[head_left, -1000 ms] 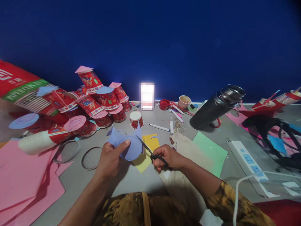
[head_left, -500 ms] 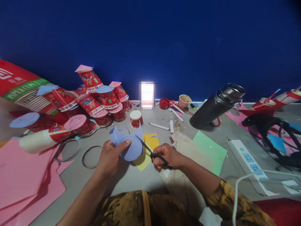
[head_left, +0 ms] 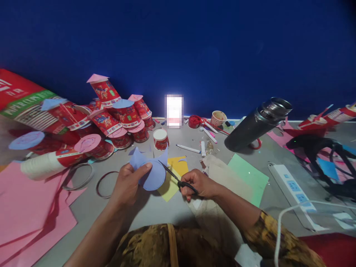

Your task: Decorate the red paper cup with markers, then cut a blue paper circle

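My left hand (head_left: 127,185) pinches a piece of lilac paper (head_left: 151,170) with a rounded lower edge and pointed corners on top, thumb lying across its face. My right hand (head_left: 198,184) grips black scissors (head_left: 178,178) by the handles. Their blades point up and left, and the tips meet the right edge of the lilac paper. Both hands hover low over a grey table (head_left: 155,211), just above a yellow paper sheet (head_left: 174,174).
A heap of red printed paper cups (head_left: 111,118) with paper lids fills the back left, beside pink sheets (head_left: 30,207) and two wire rings (head_left: 107,184). A black flask (head_left: 257,124), markers (head_left: 189,149), green paper (head_left: 247,180) and a white power strip (head_left: 292,189) lie to the right.
The lilac paper has turned slightly in my left hand and the scissor blades have worked a little further along its right edge. Everything else on the table stays put.
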